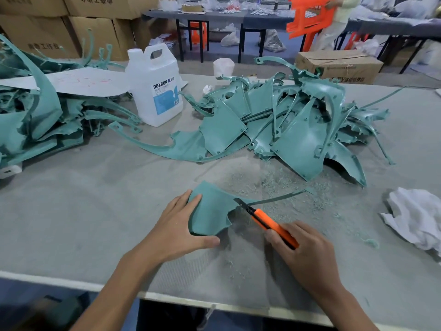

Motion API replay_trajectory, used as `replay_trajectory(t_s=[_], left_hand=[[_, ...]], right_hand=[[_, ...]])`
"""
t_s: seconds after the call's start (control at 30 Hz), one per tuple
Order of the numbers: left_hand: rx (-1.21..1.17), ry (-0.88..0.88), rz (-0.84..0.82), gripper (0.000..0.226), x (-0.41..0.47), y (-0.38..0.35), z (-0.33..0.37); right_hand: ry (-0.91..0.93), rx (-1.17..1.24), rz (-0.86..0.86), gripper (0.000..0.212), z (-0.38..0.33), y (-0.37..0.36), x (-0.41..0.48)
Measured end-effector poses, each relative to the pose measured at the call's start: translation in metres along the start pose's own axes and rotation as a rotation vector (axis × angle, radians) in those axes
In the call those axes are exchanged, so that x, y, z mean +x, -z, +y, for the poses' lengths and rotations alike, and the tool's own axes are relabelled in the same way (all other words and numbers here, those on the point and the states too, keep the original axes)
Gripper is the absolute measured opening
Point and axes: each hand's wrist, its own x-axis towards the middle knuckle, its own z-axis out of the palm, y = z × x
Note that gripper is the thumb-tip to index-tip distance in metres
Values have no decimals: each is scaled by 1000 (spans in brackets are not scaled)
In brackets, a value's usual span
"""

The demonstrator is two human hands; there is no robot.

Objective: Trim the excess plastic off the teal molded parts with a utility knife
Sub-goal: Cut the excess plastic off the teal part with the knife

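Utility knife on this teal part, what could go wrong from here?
The utility knife in the right hand points its blade toward the left hand holding the teal part; a slip could cut those fingers. The curved part is held at one side only, so it may rock. Loose shavings around it could let it slide.

Left hand [181, 225]: palm down, fingers laid over the part's [212, 211] left edge, thumb stretched along its near edge, pinching it. Right hand [303, 249]: fingers curled round the knife [269, 223] handle, back of hand up. Both forearms bare, entering from the bottom edge.
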Motion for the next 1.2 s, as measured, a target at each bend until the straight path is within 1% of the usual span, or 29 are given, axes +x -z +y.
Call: replay_trajectory(t_s=[0.07,0.13,0.2,0.3,0.43,0.53,0.63,0.7,0.83,1.0,1.07,1.13,1.2], left_hand=[[7,21,89,132,1,-3,6],[71,45,212,129,7,-9,19],[91,69,292,127,15,-15,31],[95,84,333,126,21,-18,36],[109,82,350,125,21,-20,34],[117,84,357,125,20,-21,35],[103,87,354,126,19,-21,35],[97,88,357,127,18,-21,35],[111,94,350,125,18,-21,36],[128,100,332,126,16,-19,39],[153,94,295,128,15,-16,40],[197,79,208,128,13,-13,39],[227,56,143,121,11,-9,37]], right_hand=[[-6,16,19,13,0,-1,0],[14,30,34,19,-1,-1,-1],[46,12,14,26,-3,0,-2],[46,-54,-6,31,-4,-1,-1],[-2,-87,-13,15,-5,-4,0],[-45,-78,-4,11,-3,-4,1],[6,-32,-15,11,-2,-2,0],[39,-50,-23,13,-3,-2,-2],[-48,-91,6,13,-1,-6,0],[-2,-59,-11,14,3,-6,0],[-48,-92,5,18,2,-7,0],[-66,-110,33,22,3,-8,-1],[-91,-63,63,28,6,-7,-1]])
